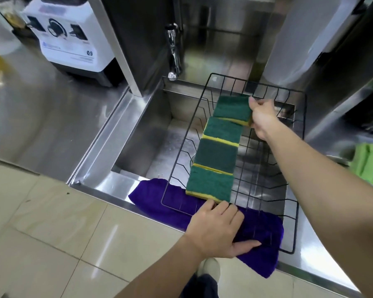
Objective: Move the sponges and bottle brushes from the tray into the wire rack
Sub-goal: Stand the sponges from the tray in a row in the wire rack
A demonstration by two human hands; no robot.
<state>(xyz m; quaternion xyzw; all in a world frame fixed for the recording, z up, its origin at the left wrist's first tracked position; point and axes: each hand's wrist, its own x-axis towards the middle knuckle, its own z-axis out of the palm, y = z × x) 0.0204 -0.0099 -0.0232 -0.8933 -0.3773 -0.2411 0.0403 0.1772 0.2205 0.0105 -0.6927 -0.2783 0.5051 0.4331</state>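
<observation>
A black wire rack point(300, 134) sits over the steel sink. Several green-and-yellow sponges lie in a row down its middle. My right hand point(262, 117) grips the far sponge point(232, 109) at its right end, near the rack's back wall. The nearest sponge point(210, 183) lies at the rack's front edge, and another sponge point(216, 154) sits just behind it. My left hand point(215, 229) rests on the rack's front rim and the purple cloth, fingertips just below the nearest sponge. No tray or bottle brush is in view.
A purple cloth point(265, 254) drapes over the sink's front edge under the rack. The faucet point(173, 54) hangs at the sink's back. A white blender base point(70, 37) stands on the steel counter point(52, 108) at left. A green cloth point(369, 162) lies at right.
</observation>
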